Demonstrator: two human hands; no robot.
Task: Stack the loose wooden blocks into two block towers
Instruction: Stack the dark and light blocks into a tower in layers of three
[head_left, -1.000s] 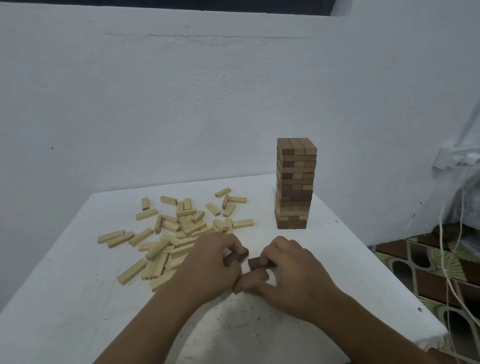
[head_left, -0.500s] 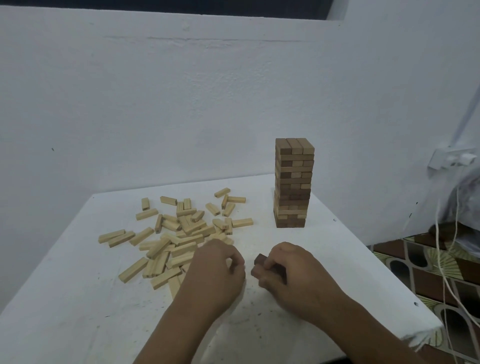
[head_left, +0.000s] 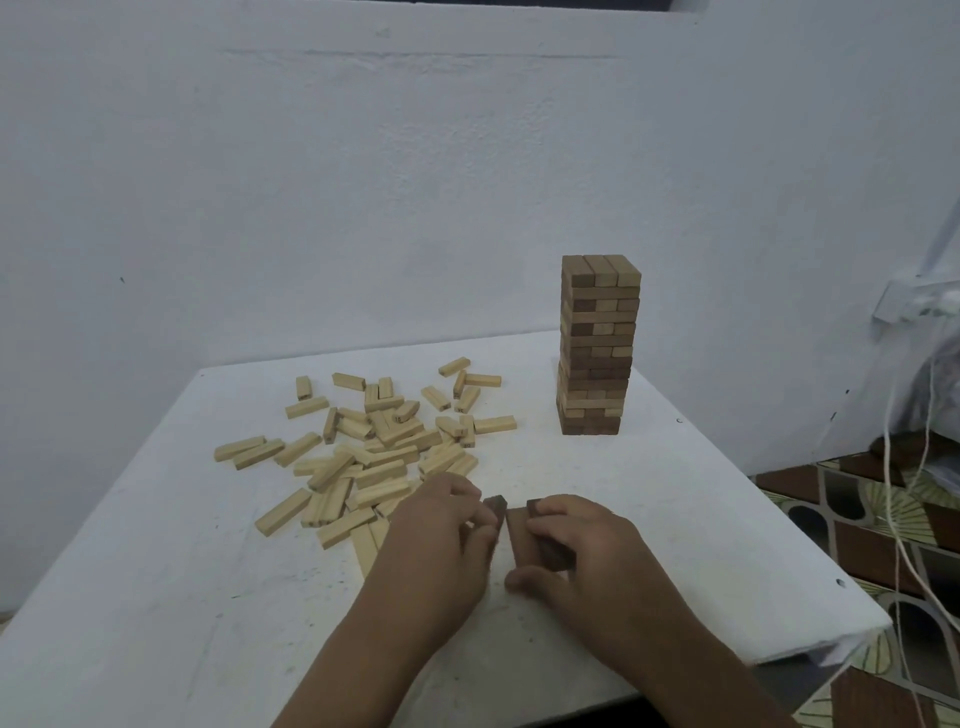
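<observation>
Both hands are working near the front middle of the white table. Left hand is curling its fingers around a dark brown block, only the block's far end is showing past the fingertips. Right hand is closing on two dark brown blocks lying side by side flat on the table, fingers over the top, thumb pressing at their near end. The left hand's block is sitting just beside those two, can't tell if touching.

Finished block tower is standing upright at the back right of the table, mixed light and dark layers, well apart from the hands. Pile of loose light wooden blocks is lying scattered across the left-centre of the table, its near edge reaching under the left hand. White wall is behind the table. Patterned floor and white cords are showing at right.
</observation>
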